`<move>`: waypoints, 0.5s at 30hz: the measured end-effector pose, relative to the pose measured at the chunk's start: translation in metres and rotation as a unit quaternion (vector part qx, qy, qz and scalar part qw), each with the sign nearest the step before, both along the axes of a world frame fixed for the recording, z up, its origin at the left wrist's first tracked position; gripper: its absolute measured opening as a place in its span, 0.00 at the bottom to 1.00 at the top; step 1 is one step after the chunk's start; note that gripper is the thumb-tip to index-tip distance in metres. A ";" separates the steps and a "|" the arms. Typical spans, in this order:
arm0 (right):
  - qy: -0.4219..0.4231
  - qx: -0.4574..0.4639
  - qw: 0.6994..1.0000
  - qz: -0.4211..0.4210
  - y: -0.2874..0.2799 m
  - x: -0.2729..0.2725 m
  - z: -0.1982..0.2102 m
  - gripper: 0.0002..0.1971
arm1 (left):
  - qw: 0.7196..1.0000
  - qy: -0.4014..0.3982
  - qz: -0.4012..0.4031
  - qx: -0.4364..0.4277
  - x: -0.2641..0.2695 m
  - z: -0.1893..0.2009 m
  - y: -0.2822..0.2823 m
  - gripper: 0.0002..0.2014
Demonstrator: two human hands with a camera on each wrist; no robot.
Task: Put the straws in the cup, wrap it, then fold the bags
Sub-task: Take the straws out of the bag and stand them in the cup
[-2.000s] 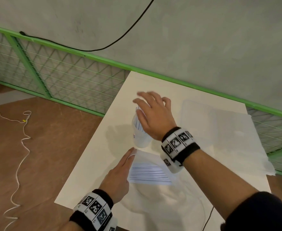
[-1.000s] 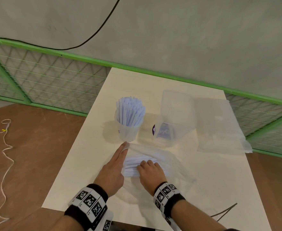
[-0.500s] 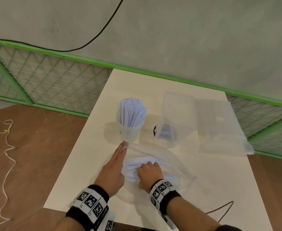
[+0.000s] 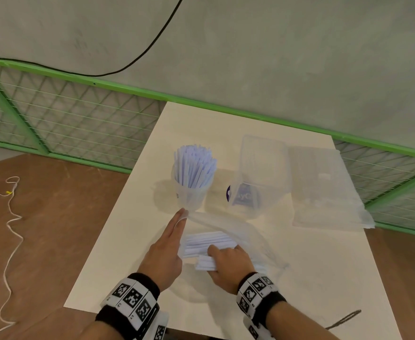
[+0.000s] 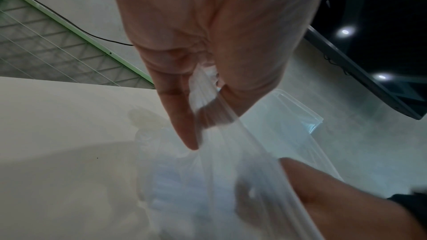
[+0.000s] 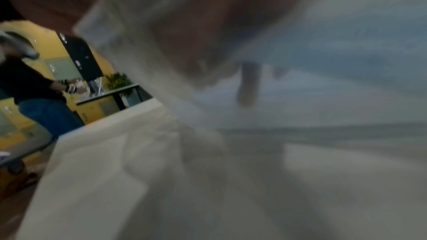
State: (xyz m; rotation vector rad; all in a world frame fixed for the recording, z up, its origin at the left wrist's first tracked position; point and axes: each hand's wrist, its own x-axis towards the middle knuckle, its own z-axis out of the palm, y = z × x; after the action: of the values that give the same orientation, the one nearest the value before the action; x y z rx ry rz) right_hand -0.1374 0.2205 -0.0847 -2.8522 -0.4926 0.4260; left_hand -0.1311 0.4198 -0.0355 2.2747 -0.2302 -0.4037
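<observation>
A clear cup (image 4: 191, 196) stands mid-table, packed with upright white straws (image 4: 194, 165). In front of it lies a clear bag (image 4: 253, 238) with more loose straws (image 4: 206, 241) inside. My left hand (image 4: 180, 217) pinches the bag's open rim (image 5: 208, 109) between thumb and fingers and holds the mouth up. My right hand (image 4: 214, 260) reaches into the bag, its fingers curled round a bundle of straws (image 4: 204, 265). The right wrist view is blurred by plastic and shows nothing clearly.
The white table (image 4: 132, 241) ends close at my left and near side. A clear packet with a purple label (image 4: 247, 195) stands right of the cup. A flat stack of plastic bags (image 4: 324, 192) lies at the far right. A green mesh fence (image 4: 66, 123) runs behind.
My right hand left the cup, came down into the bag and closed on a bundle of straws, which has shifted slightly toward me. My left hand has kept hold of the bag's rim.
</observation>
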 end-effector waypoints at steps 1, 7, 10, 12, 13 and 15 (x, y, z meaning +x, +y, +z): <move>-0.002 0.046 0.999 -0.012 -0.002 -0.001 0.003 0.13 | 1.000 -0.001 -0.001 -0.003 0.000 0.000 0.000 0.50; -0.035 0.404 0.896 -0.181 0.004 -0.012 0.036 0.20 | 1.000 -0.019 -0.005 -0.006 0.004 -0.001 -0.001 0.49; -0.013 0.396 0.886 -0.241 -0.001 -0.016 0.034 0.19 | 1.000 -0.016 -0.005 -0.005 0.006 -0.001 -0.001 0.49; 0.024 0.342 0.909 -0.235 -0.010 -0.018 0.027 0.17 | 1.000 -0.012 -0.004 0.001 0.006 0.000 -0.002 0.49; 0.036 0.318 0.920 -0.224 -0.014 -0.019 0.025 0.19 | 1.000 -0.011 -0.004 0.003 0.006 0.000 -0.003 0.49; 0.038 0.289 0.932 -0.214 -0.018 -0.020 0.028 0.20 | 1.000 -0.010 -0.005 0.005 0.006 0.000 -0.003 0.49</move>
State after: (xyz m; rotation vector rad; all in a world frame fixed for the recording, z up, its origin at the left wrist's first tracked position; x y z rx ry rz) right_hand -0.1572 0.2025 -0.0563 -2.2649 0.0346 0.2507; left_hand -0.1255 0.4166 -0.0352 2.2886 -0.2505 -0.3892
